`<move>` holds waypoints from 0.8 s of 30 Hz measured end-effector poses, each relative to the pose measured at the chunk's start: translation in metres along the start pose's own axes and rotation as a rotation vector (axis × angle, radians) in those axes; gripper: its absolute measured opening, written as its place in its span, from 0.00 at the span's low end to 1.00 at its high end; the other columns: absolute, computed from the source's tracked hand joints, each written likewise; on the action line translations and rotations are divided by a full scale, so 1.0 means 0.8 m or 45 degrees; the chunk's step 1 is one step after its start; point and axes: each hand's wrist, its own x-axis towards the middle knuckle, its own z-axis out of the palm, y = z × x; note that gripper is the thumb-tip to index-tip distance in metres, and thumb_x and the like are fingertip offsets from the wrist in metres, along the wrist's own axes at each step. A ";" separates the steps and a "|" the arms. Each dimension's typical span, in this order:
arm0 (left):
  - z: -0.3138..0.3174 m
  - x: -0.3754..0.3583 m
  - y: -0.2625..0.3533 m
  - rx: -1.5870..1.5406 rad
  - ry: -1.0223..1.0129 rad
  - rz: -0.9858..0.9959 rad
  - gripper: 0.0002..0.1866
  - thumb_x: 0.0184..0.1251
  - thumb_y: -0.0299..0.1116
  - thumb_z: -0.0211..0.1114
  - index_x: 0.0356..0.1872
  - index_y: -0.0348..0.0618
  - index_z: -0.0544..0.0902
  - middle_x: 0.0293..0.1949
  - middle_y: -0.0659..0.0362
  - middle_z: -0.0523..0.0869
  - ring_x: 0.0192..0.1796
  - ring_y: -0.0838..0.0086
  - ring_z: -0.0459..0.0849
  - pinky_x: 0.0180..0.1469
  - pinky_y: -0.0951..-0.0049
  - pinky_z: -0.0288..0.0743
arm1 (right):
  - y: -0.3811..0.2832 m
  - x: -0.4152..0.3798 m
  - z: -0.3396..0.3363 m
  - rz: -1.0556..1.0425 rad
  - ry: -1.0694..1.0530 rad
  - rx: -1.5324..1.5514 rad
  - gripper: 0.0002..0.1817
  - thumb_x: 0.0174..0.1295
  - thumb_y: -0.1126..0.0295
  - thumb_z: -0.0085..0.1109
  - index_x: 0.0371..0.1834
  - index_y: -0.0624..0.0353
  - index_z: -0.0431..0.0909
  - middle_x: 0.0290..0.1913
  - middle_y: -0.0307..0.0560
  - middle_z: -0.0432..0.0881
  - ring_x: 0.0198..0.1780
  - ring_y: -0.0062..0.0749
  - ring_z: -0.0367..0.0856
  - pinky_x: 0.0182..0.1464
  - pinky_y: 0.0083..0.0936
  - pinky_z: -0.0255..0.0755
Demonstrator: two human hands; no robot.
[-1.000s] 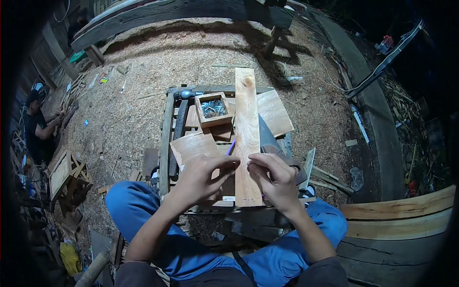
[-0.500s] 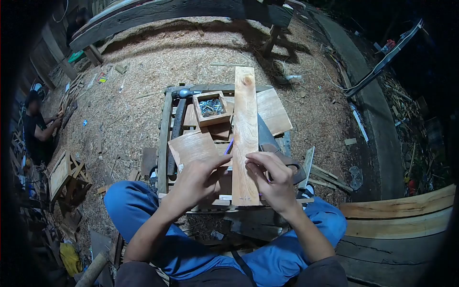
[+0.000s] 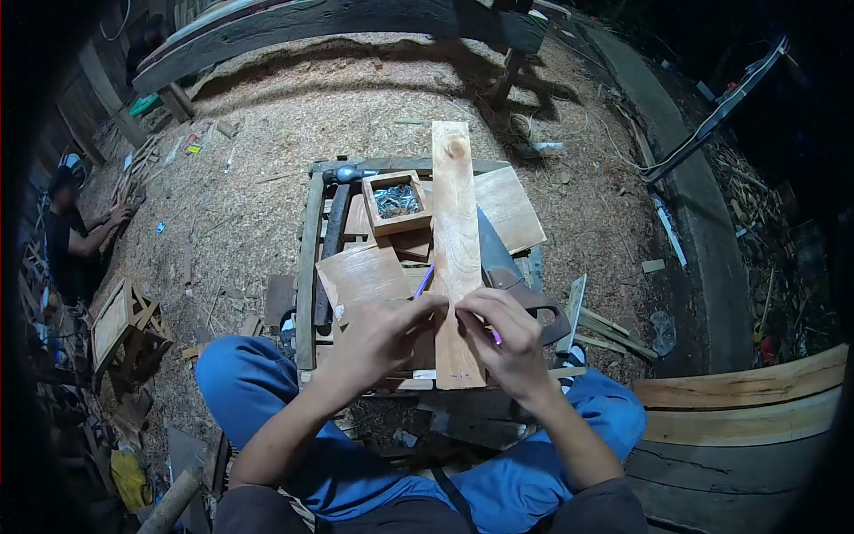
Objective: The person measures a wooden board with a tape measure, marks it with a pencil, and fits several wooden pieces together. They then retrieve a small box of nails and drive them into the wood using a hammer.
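Observation:
A long pale wooden plank (image 3: 455,209) with a knot near its far end lies lengthwise before me, on top of the other pieces. My left hand (image 3: 382,334) comes over its left edge, fingers closed, with thumb and index tips close together. Opposite it, my right hand (image 3: 507,329) has its fingers pinched over the plank's face, almost meeting the left fingertips. Whatever sits between the fingertips is too small to make out. A bit of purple shows by the right palm. Another purple stick (image 3: 424,281) lies left of the plank. Small marks show at the plank's near end.
Beneath is a slatted wooden stand (image 3: 314,240). It bears a hammer (image 3: 334,236), a box of nails (image 3: 396,203), thin wooden panels (image 3: 362,276) and a handsaw (image 3: 503,262). Boards (image 3: 738,405) lie at the right. A person (image 3: 78,227) works at the far left.
Both hands have moved inward over the plank, and their fingertips are now nearly together. Purple now shows at the right palm. The person at the left has shifted their hands.

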 end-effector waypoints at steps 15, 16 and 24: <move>0.000 -0.001 0.001 -0.014 0.007 -0.021 0.17 0.68 0.23 0.69 0.58 0.41 0.84 0.42 0.42 0.91 0.46 0.44 0.90 0.47 0.53 0.81 | 0.005 0.003 -0.004 0.119 -0.052 0.186 0.11 0.60 0.81 0.74 0.46 0.65 0.89 0.45 0.56 0.90 0.50 0.46 0.91 0.53 0.35 0.84; -0.002 -0.002 0.002 -0.011 -0.023 -0.056 0.18 0.69 0.22 0.70 0.59 0.38 0.84 0.48 0.42 0.91 0.51 0.47 0.91 0.52 0.56 0.82 | 0.005 0.003 -0.004 0.120 -0.052 0.185 0.11 0.60 0.81 0.74 0.46 0.65 0.89 0.45 0.56 0.90 0.50 0.46 0.91 0.53 0.35 0.84; -0.001 0.000 0.017 0.053 0.064 0.022 0.23 0.71 0.36 0.75 0.62 0.37 0.84 0.50 0.46 0.90 0.53 0.52 0.90 0.58 0.58 0.81 | -0.001 0.008 -0.003 0.199 -0.047 0.229 0.12 0.60 0.81 0.73 0.47 0.65 0.88 0.46 0.55 0.90 0.49 0.45 0.91 0.51 0.35 0.84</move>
